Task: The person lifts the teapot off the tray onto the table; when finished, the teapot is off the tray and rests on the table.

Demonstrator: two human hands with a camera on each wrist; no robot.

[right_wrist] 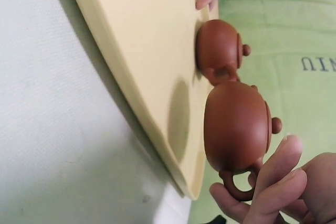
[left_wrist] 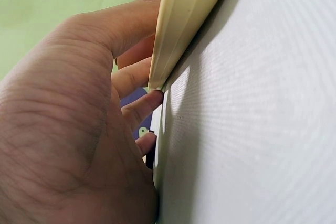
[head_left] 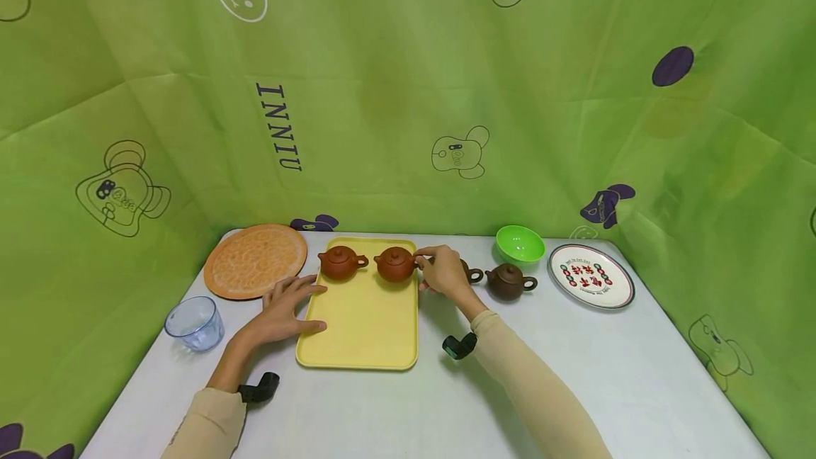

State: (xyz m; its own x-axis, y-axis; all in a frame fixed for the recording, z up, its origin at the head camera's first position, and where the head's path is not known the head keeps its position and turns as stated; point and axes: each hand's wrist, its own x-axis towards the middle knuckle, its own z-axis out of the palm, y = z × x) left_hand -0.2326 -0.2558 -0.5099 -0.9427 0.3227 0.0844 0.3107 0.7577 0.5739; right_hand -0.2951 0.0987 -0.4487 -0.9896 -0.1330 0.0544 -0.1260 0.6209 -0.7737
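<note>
1. Right hand [head_left: 441,273] is at the right edge of the yellow tray [head_left: 357,331], fingers pinched around the handle of the second teapot [head_left: 395,264]. The right wrist view shows it best: fingertips [right_wrist: 278,166] curl round the little loop handle while the pot sits on the tray.
2. That teapot is on the far end of the tray, near its right rim, just beside the first teapot [head_left: 340,262] (same reddish clay, spout and handle nearly touching in the wrist view).
3. Left hand [head_left: 287,307] rests flat on the counter [head_left: 574,367] at the tray's left edge, fingers spread and relaxed, with the thumb and a fingertip on the rim. It isn't gripping anything.
4. Off the tray, on the right: a dark brown teapot [head_left: 508,282], and 1 more mostly hidden behind the right hand, so only its handle [head_left: 474,275] shows.
5. Other stuff on the counter: green bowl [head_left: 519,243] behind the dark pot, printed plate [head_left: 591,275] far right, orange round mat [head_left: 256,261] far left, clear cup [head_left: 195,323] front left.
6. Green cartoon cloth [head_left: 408,91] hangs all around.
</note>
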